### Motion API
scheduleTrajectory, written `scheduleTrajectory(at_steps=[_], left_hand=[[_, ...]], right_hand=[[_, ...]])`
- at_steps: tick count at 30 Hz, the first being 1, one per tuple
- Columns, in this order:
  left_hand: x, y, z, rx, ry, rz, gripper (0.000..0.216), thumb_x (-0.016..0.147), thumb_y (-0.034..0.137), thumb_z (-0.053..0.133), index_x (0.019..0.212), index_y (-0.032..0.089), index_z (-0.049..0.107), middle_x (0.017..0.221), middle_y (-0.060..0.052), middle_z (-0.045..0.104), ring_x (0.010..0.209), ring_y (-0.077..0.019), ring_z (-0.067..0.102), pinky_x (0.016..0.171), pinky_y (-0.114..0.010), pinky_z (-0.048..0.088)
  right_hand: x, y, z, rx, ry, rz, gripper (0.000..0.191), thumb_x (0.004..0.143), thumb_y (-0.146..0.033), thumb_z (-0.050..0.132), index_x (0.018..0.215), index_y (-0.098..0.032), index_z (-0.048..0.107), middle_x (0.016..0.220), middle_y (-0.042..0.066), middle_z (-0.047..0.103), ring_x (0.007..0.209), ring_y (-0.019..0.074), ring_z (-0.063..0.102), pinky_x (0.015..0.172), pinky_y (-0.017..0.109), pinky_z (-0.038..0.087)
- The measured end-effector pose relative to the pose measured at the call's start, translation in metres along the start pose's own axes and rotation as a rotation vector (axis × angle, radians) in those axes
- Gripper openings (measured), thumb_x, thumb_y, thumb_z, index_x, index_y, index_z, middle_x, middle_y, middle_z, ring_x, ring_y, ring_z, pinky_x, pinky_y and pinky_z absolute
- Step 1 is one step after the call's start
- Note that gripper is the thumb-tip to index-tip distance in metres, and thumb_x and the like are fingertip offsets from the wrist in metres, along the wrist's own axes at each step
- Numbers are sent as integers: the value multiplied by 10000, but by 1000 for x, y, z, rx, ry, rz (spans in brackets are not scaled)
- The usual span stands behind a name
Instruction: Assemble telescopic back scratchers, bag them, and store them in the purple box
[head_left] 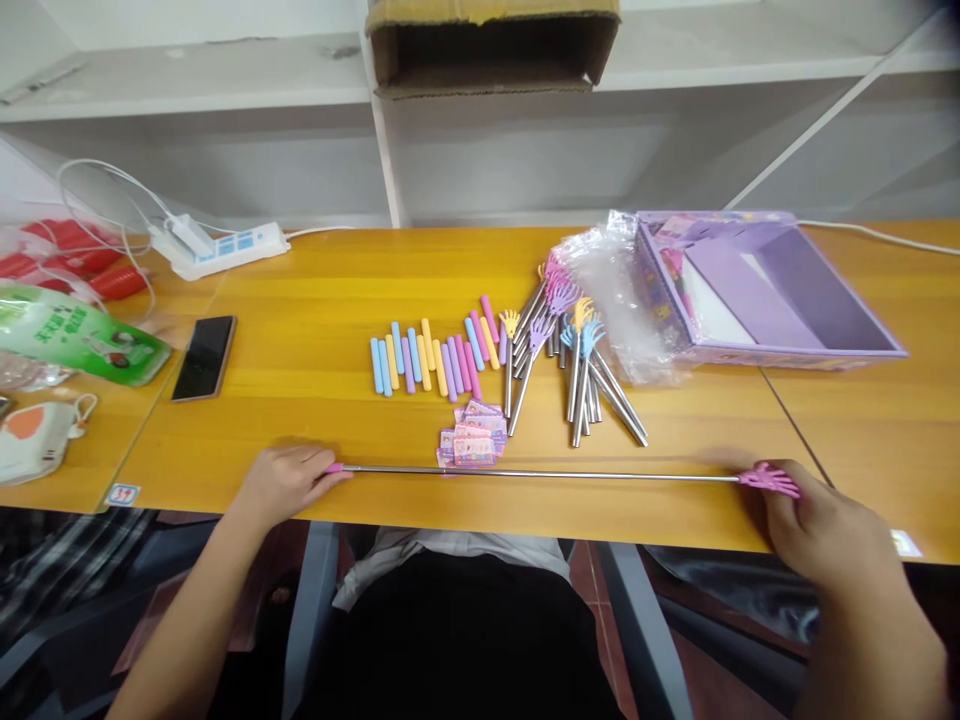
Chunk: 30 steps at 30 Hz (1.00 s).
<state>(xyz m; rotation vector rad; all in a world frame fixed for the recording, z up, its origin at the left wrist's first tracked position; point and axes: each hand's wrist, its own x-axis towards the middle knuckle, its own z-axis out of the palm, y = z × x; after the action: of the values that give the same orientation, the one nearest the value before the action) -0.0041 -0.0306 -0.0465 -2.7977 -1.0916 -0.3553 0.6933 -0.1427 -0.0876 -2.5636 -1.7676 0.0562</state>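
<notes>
A telescopic back scratcher (585, 474), drawn out long, lies level across the front of the table between my hands. Its pink handle end is gripped in my left hand (289, 482), fingers closed. At the other end, my right hand (829, 525) is closed about the pink claw-shaped head (769, 480); some fingers are hidden. Just beyond the rod is a small pile of printed cards (474, 436). Behind them stand rows of pastel handle sleeves (427, 362) in blue, yellow, purple and pink. Several shorter metal scratchers (581, 370) with coloured claw heads lie heaped to their right.
A purple box (810, 345) holding flat pieces sits at the back right, with clear plastic wrap (626, 310) beside it. Leftward are a phone (204, 358), a green packet (82, 335), a white power strip (232, 250) and red wrapped items (67, 255). A cardboard box (495, 90) rests on the shelf.
</notes>
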Motion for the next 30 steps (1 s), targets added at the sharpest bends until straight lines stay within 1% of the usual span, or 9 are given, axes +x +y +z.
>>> scheduleTrajectory(at_steps=[5, 11, 14, 16, 20, 23, 25, 27, 30], left_hand=[[4, 4, 0, 33, 12, -33, 446, 1084, 482, 611, 721, 224, 586, 636, 12, 636, 586, -166, 583, 606, -336, 362], [-1, 2, 0, 50, -12, -52, 440, 1070, 491, 628, 725, 221, 589, 647, 11, 639, 600, -160, 593, 599, -324, 360], [0, 3, -2, 31, -20, -45, 441, 1069, 485, 630, 719, 222, 581, 636, 10, 626, 588, -161, 575, 589, -326, 345], [3, 6, -3, 2, -18, -43, 448, 1069, 486, 631, 712, 221, 578, 625, 10, 621, 575, -159, 562, 581, -325, 332], [16, 22, -5, -60, -8, -36, 434, 1073, 473, 636, 728, 215, 586, 614, 13, 634, 545, -149, 562, 564, -320, 311], [26, 41, -6, -86, -14, -57, 417, 1076, 462, 634, 745, 211, 594, 620, 8, 659, 533, -153, 581, 544, -320, 301], [33, 57, -7, -109, -33, -82, 418, 1082, 473, 622, 758, 210, 598, 626, 5, 678, 530, -157, 599, 535, -318, 299], [41, 79, -6, -136, -58, -101, 424, 1088, 493, 602, 773, 209, 601, 638, -1, 696, 539, -164, 626, 531, -316, 303], [54, 119, -1, -180, -95, -114, 421, 1097, 499, 574, 792, 211, 611, 657, -17, 714, 544, -171, 643, 516, -315, 305]], right_hand=[[3, -16, 1, 4, -21, 29, 304, 1006, -486, 361, 1021, -282, 586, 1005, 168, 761, 770, 348, 699, 685, 415, 437], [-8, -43, -12, 65, 30, 77, 253, 954, -515, 454, 815, -311, 511, 758, 141, 693, 585, 334, 586, 617, 427, 366], [-14, -50, -15, 101, 90, 44, 258, 916, -526, 499, 755, -324, 502, 682, 121, 650, 539, 331, 545, 606, 427, 338], [-18, -55, -15, 112, 111, 20, 260, 899, -528, 518, 741, -323, 526, 652, 108, 629, 532, 332, 545, 601, 416, 329], [-22, -73, -13, 84, 74, -82, 292, 919, -541, 519, 823, -288, 628, 696, 111, 677, 564, 317, 593, 590, 372, 320], [-26, -99, -12, 26, 75, -119, 331, 963, -517, 505, 855, -231, 632, 708, 110, 692, 551, 264, 592, 584, 327, 276], [-33, -126, -12, 15, 114, -166, 330, 1000, -489, 499, 856, -213, 607, 700, 93, 686, 528, 228, 576, 576, 308, 247], [-47, -160, -11, 57, 142, -291, 304, 1024, -467, 520, 884, -208, 599, 691, 68, 678, 526, 212, 583, 571, 300, 252], [-79, -218, -11, 188, 141, -518, 195, 1022, -372, 561, 919, -208, 582, 697, 43, 671, 565, 205, 622, 593, 299, 328]])
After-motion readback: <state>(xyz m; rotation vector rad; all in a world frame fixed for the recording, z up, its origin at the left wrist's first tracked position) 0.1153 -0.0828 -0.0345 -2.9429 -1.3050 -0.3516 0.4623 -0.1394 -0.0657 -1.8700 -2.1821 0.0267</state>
